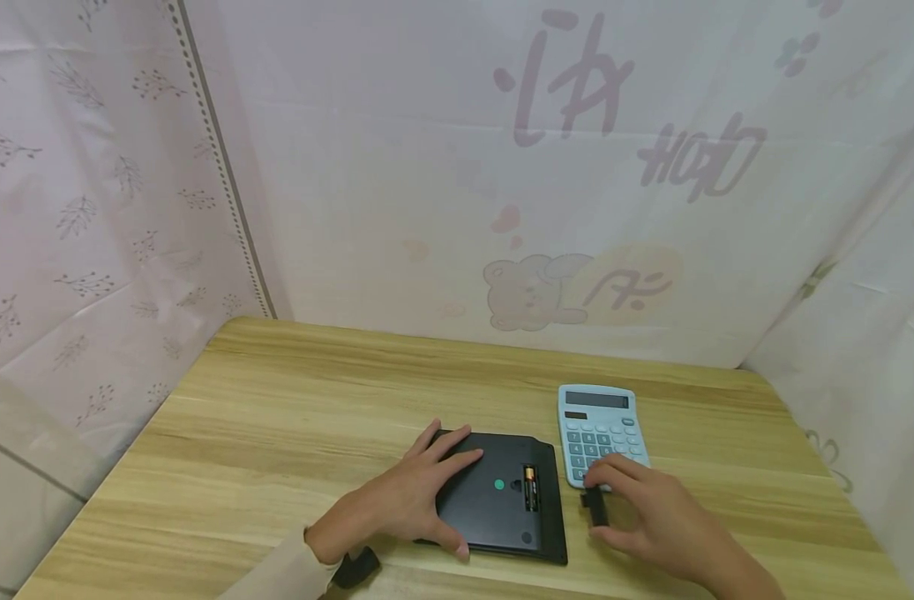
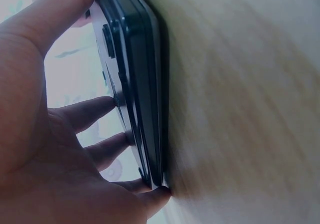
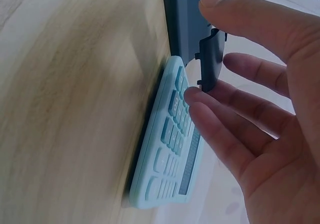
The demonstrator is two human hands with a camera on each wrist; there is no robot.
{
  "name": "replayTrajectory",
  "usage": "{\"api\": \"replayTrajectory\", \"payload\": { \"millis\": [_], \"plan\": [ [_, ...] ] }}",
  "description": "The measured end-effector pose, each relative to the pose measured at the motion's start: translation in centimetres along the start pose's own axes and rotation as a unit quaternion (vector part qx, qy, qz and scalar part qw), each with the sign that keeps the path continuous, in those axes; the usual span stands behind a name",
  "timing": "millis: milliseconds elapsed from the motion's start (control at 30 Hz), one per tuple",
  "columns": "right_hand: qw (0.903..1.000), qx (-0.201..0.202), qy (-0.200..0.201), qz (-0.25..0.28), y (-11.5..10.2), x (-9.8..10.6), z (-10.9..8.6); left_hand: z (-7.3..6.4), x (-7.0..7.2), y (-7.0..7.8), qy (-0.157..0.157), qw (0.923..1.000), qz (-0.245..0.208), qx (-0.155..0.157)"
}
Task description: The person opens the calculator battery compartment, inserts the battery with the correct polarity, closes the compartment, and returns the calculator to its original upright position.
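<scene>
A flat black device [image 1: 494, 517] lies back side up on the wooden table, with a battery [image 1: 530, 475] showing in its open compartment. Spread over its left part is my left hand [image 1: 412, 500], thumb at the near edge and fingers reaching toward the far edge. In the left wrist view, fingertips touch the device's side [image 2: 142, 84]. My right hand [image 1: 662, 512] pinches a small black battery cover [image 1: 597, 507] between thumb and fingers, to the right of the device. Small tabs show along the cover [image 3: 211, 59] in the right wrist view.
A light blue calculator [image 1: 595, 437] lies face up beyond my right hand, close to the device's right edge. Pale printed fabric [image 1: 397, 208] hangs behind the wooden table [image 1: 314, 400] and along both sides. Something black [image 1: 357, 568] sits by my left wrist.
</scene>
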State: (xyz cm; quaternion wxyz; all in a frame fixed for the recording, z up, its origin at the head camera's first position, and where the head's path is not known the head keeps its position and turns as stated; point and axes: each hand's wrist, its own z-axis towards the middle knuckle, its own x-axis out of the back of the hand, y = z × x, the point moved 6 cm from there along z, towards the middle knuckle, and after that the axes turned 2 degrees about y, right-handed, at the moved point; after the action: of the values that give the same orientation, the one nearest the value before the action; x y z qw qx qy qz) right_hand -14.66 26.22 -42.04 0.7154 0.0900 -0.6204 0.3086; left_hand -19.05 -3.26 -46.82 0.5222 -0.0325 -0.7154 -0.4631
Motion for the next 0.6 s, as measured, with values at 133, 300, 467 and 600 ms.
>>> {"api": "replayTrajectory", "payload": {
  "millis": [133,300,467,600],
  "plan": [
    [1.0000,-0.002,-0.006,0.002,-0.3,-0.1,0.3,0.0,0.0,0.0,0.000,1.0000,0.004,0.004],
    [0.9999,0.008,0.007,0.005,-0.8,-0.4,0.5,0.0,-0.1,-0.1,-0.001,0.9999,0.007,0.008],
    [0.9975,0.052,0.046,0.016,-1.5,-0.5,0.7,0.0,-0.1,-0.1,0.000,0.9999,0.008,0.008],
    [0.9961,0.064,0.055,0.026,-1.9,-0.7,1.1,0.0,0.0,-0.1,-0.001,0.9999,0.008,0.009]
  ]
}}
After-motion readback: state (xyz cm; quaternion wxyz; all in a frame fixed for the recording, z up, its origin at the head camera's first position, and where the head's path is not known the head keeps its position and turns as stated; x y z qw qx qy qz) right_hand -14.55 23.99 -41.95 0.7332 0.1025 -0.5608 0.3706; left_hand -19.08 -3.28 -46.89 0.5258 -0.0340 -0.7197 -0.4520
